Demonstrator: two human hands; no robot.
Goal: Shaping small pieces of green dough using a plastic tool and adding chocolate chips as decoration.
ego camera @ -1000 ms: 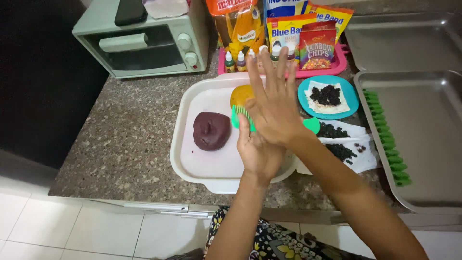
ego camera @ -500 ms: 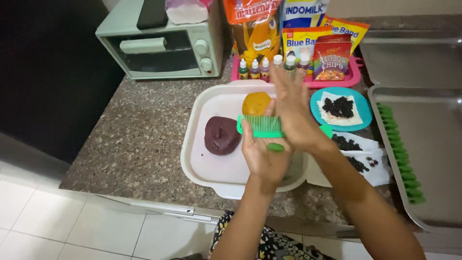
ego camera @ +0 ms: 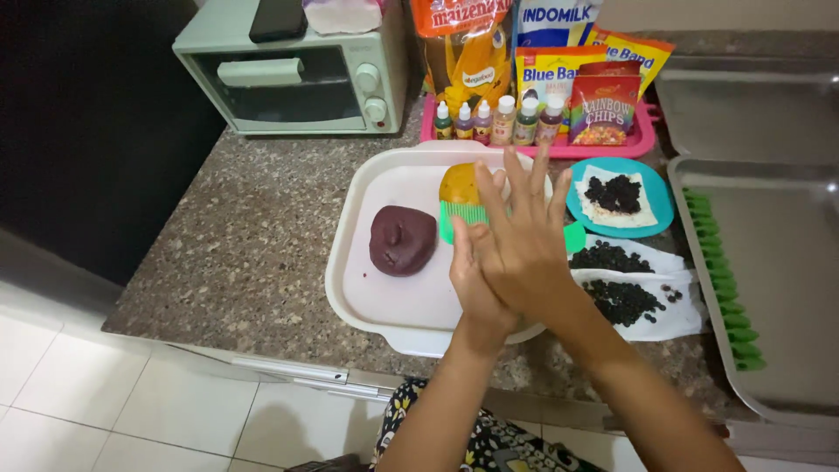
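The left hand [ego camera: 476, 288] and right hand [ego camera: 524, 253] are bare, with no rings, no watch and no gloves to be seen; both forearms are uncovered to the bottom edge, without any sleeve; the nails look short and unpainted; at the bottom edge a dark garment [ego camera: 481, 437] shows, black cloth printed with small pale yellow flowers.

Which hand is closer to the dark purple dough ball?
Left. The left hand, under the right, sits just right of the dough ball on the white tray. The right hand lies farther right.
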